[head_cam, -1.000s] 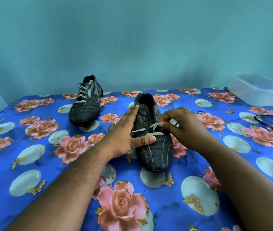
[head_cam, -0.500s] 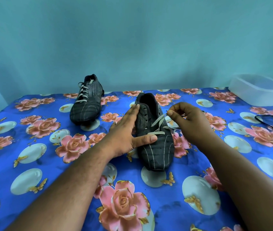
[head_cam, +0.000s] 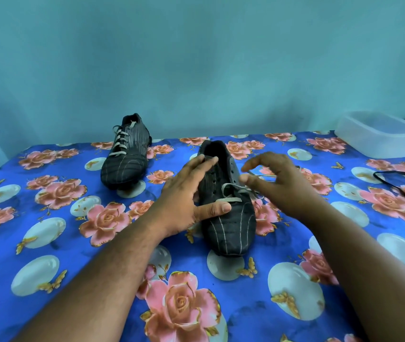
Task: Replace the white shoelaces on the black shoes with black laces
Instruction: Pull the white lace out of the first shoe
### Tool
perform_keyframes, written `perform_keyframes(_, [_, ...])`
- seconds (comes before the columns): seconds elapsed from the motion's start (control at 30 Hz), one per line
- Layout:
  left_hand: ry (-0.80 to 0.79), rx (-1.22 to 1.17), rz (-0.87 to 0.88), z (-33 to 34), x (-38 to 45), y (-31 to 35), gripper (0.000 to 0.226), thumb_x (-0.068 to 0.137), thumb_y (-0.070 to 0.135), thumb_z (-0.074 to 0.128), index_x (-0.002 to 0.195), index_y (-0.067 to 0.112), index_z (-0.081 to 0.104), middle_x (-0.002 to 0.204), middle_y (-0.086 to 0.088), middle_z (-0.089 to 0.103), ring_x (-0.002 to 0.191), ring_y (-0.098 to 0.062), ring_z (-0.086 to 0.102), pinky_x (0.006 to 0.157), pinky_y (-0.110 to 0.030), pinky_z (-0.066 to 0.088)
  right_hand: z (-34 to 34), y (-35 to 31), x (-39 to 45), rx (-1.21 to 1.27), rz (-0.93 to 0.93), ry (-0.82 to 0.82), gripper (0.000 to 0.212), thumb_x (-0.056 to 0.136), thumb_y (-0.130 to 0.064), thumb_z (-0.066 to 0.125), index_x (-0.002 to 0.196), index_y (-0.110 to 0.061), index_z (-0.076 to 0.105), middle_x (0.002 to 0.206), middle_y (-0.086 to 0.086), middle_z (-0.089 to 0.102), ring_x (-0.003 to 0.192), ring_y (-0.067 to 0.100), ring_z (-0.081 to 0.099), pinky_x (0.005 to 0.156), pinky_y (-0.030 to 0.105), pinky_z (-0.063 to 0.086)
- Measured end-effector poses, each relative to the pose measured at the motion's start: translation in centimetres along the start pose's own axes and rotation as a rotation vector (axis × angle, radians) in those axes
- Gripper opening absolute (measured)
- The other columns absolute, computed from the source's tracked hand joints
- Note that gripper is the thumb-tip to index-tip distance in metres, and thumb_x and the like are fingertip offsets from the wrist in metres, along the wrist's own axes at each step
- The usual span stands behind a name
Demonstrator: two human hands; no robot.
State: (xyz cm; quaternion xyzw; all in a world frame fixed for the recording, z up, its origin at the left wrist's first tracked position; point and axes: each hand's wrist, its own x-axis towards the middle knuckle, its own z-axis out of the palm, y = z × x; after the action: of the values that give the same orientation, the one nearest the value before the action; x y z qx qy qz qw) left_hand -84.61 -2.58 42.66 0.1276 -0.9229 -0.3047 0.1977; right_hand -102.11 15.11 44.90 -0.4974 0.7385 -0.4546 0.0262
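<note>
Near black shoe [head_cam: 228,213]: centre of the tabletop [head_cam: 48,255] with its floral blue cloth, toe toward the viewer, white lace [head_cam: 230,191] left only in the lowest eyelets (upper eyelets bare). Left hand [head_cam: 184,201]: fingers straight, resting along the shoe's left side, thumb across the vamp. Right hand [head_cam: 278,183]: released, fingers loosely spread just right of the shoe, gripping nothing. Second black shoe [head_cam: 125,154]: far left, fully laced in white. Black lace [head_cam: 401,186]: right edge. Clear plastic container [head_cam: 379,134]: far right corner.
</note>
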Motion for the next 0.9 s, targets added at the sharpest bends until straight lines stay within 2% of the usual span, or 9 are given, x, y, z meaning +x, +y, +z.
perform_keyframes(0.1, [0.102, -0.029, 0.115, 0.2, 0.1, 0.4, 0.057, 0.078, 0.083, 0.056, 0.122, 0.047, 0.058, 0.137, 0.02, 0.038, 0.13, -0.006, 0.044, 0.111, -0.049, 0.042, 0.4, 0.3, -0.2, -0.097, -0.152, -0.095, 0.009, 0.088, -0.037, 0.077, 0.092, -0.035, 0.07, 0.098, -0.015, 0.064, 0.107, 0.009, 0.052, 0.09, 0.022, 0.039])
perform_keyframes(0.2, [0.238, 0.118, 0.212, 0.6, 0.2, 1.0, 0.033, 0.089, 0.064, 0.056, 0.098, 0.034, 0.068, 0.118, 0.013, 0.047, 0.115, -0.006, 0.047, 0.102, -0.043, 0.041, 0.8, 0.6, 0.0, -0.101, -0.145, -0.002, 0.009, 0.091, -0.028, 0.073, 0.089, -0.033, 0.066, 0.093, -0.017, 0.063, 0.1, 0.007, 0.052, 0.084, 0.022, 0.038])
perform_keyframes(0.3, [0.289, 0.246, 0.265, 1.0, 0.2, 1.5, 0.03, 0.09, 0.053, 0.056, 0.093, 0.027, 0.07, 0.111, 0.009, 0.051, 0.11, -0.014, 0.05, 0.097, -0.039, 0.037, 1.2, 0.6, 0.1, -0.142, -0.125, 0.095, 0.011, 0.095, -0.027, 0.067, 0.089, -0.034, 0.06, 0.09, -0.018, 0.06, 0.096, 0.013, 0.052, 0.085, 0.032, 0.042])
perform_keyframes(0.4, [0.245, 0.31, 0.224, 1.1, 0.2, 1.8, 0.037, 0.09, 0.055, 0.05, 0.099, 0.03, 0.075, 0.118, 0.006, 0.054, 0.117, -0.019, 0.05, 0.099, -0.037, 0.031, 1.5, 0.6, 0.2, -0.202, -0.124, 0.128, 0.007, 0.094, -0.033, 0.063, 0.09, -0.035, 0.058, 0.087, -0.015, 0.057, 0.092, 0.016, 0.051, 0.082, 0.04, 0.044])
perform_keyframes(0.5, [0.188, 0.375, 0.167, 1.3, 0.1, 2.4, 0.046, 0.091, 0.057, 0.04, 0.098, 0.032, 0.078, 0.123, 0.004, 0.056, 0.126, -0.022, 0.044, 0.107, -0.049, 0.031, 1.5, 0.6, 0.2, -0.216, -0.096, 0.113, 0.005, 0.094, -0.032, 0.066, 0.091, -0.029, 0.064, 0.075, -0.013, 0.055, 0.078, 0.011, 0.05, 0.071, 0.034, 0.04])
perform_keyframes(0.57, [0.184, 0.378, 0.131, 1.4, 0.2, 2.7, 0.049, 0.089, 0.059, 0.039, 0.093, 0.031, 0.078, 0.123, 0.005, 0.055, 0.126, -0.019, 0.041, 0.109, -0.051, 0.029, 1.3, 0.4, 0.2, -0.154, -0.046, 0.053, 0.004, 0.094, -0.03, 0.068, 0.091, -0.03, 0.066, 0.067, -0.013, 0.056, 0.067, 0.007, 0.051, 0.061, 0.027, 0.036])
perform_keyframes(0.63, [0.183, 0.313, 0.063, 1.6, 0.3, 2.9, 0.05, 0.082, 0.063, 0.039, 0.09, 0.032, 0.077, 0.118, 0.01, 0.053, 0.121, -0.016, 0.041, 0.106, -0.043, 0.029, 1.0, 0.2, 0.1, -0.095, -0.001, -0.051, 0.002, 0.095, -0.033, 0.067, 0.094, -0.032, 0.068, 0.071, -0.013, 0.059, 0.068, 0.008, 0.054, 0.06, 0.026, 0.039])
perform_keyframes(0.73, [0.161, 0.131, -0.029, 1.9, 0.4, 3.1, 0.05, 0.076, 0.066, 0.042, 0.087, 0.03, 0.075, 0.108, 0.017, 0.048, 0.11, -0.008, 0.035, 0.101, -0.031, 0.029, 0.9, 0.0, -0.2, -0.013, 0.04, -0.185, 0.011, 0.097, -0.037, 0.066, 0.106, -0.031, 0.067, 0.082, -0.007, 0.063, 0.078, 0.011, 0.057, 0.069, 0.025, 0.044])
perform_keyframes(0.9, [0.128, -0.192, -0.13, 2.0, 0.6, 3.3, 0.02, 0.081, 0.04, 0.056, 0.072, 0.034, 0.073, 0.104, 0.017, 0.055, 0.118, -0.013, 0.044, 0.103, -0.026, 0.032, 0.4, 0.4, -0.5, 0.059, 0.054, -0.306, 0.044, 0.085, -0.042, 0.077, 0.122, -0.026, 0.06, 0.099, -0.004, 0.054, 0.089, 0.011, 0.053, 0.077, 0.022, 0.047])
